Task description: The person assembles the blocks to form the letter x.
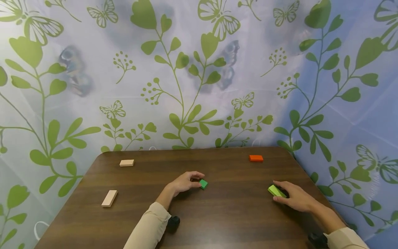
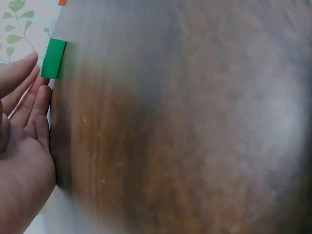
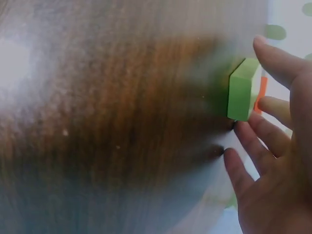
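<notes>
Near the middle of the table, a small green block (image 1: 203,184) lies just ahead of my left hand (image 1: 183,182). The thumb and fingers are spread toward it, and the left wrist view shows a gap between thumb and block (image 2: 53,58). On the right side, my right hand (image 1: 293,197) reaches around a lime-green block (image 1: 276,191) with parted fingers. In the right wrist view the thumb is above the block (image 3: 240,95) and the fingertips are beside its lower end; whether any touches it is hard to tell. Neither hand visibly grips its block.
The brown wooden table (image 1: 217,221) also bears an orange-red block (image 1: 256,158) at the far right. Two pale wooden blocks lie on the left, one at the back (image 1: 126,163) and one nearer (image 1: 109,199). A leaf-patterned curtain (image 1: 192,97) hangs behind the table.
</notes>
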`<state>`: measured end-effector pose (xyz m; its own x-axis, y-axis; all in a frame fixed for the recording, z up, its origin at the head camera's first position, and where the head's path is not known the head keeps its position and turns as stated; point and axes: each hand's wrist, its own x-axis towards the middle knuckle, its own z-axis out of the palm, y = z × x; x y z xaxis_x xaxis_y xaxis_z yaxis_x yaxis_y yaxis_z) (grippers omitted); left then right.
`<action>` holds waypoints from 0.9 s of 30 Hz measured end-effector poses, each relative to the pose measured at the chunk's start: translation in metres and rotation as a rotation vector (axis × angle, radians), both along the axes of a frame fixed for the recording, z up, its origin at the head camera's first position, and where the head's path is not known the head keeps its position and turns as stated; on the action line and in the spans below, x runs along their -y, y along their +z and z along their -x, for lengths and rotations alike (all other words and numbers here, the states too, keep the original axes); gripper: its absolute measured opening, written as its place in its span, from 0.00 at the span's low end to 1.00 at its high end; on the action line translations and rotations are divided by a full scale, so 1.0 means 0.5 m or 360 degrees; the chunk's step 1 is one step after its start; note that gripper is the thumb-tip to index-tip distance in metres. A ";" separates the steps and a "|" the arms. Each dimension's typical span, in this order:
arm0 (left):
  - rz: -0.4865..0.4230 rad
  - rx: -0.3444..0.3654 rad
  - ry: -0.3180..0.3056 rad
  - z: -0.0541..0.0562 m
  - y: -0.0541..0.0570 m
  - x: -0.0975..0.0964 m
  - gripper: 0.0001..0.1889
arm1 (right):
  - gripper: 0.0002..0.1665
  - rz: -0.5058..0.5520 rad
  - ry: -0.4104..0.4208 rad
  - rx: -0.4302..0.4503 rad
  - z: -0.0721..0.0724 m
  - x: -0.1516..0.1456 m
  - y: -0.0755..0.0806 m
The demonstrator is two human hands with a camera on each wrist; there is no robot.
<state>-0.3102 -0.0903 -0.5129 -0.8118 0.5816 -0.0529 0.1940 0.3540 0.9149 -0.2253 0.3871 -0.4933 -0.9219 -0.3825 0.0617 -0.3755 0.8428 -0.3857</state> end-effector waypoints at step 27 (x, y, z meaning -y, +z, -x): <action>0.0173 -0.0132 -0.0024 -0.008 0.008 0.000 0.17 | 0.28 0.0301 -0.0011 0.0209 0.036 -0.029 -0.017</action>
<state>-0.3063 -0.0902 -0.5090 -0.8070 0.5884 -0.0495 0.2735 0.4467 0.8519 -0.2434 0.4017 -0.5021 -0.9293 -0.3692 0.0108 -0.3059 0.7531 -0.5824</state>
